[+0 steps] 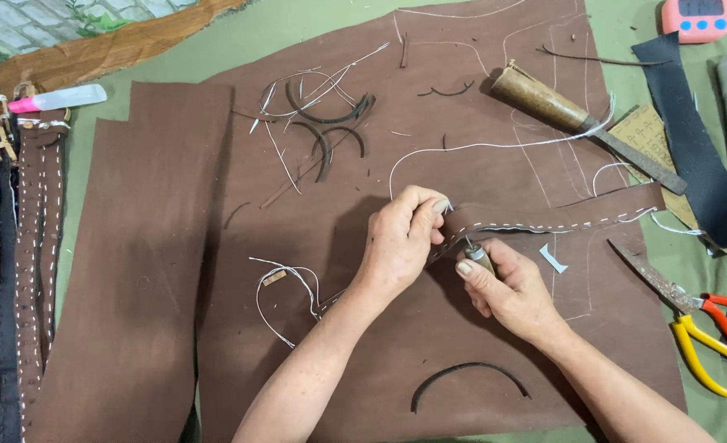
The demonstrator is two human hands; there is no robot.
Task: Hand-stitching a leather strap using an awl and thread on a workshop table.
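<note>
We see the left hand [402, 238] pinching the brown leather strap [544, 215] above the worktop while the right hand [507, 283] grips an awl [477, 253] at its end, white stitching already lining the strap's right stretch, apparently the near end left unsewn.

I've got a long brown leather strap [544, 215] with white stitching along its edge, lying flat across the big brown sheet, its left end pinched up. A small metal-tipped awl [477, 255] pokes into it just below that end.
</note>
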